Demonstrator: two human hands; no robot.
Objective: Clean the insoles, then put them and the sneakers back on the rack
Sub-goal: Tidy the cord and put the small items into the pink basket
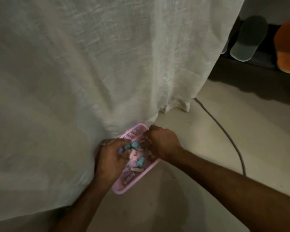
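Note:
No insoles or sneakers are in view. A pink perforated tray (137,180) lies on the floor, its far end tucked under a hanging white cloth (90,64). It holds small teal pieces (140,161), a pale pink piece and two small metal tubes (129,178). My left hand (109,158) reaches into the tray from the left, fingers curled among the small pieces; blur hides whether it holds any. My right hand (162,143) is curled in a fist at the tray's far right rim and seems to grip it.
The white cloth fills the left and middle of the view down to the floor. At the top right a dark rack (258,64) carries a grey-teal slipper (246,41) and an orange one (288,47). A grey cable (224,131) runs across the pale floor on the right.

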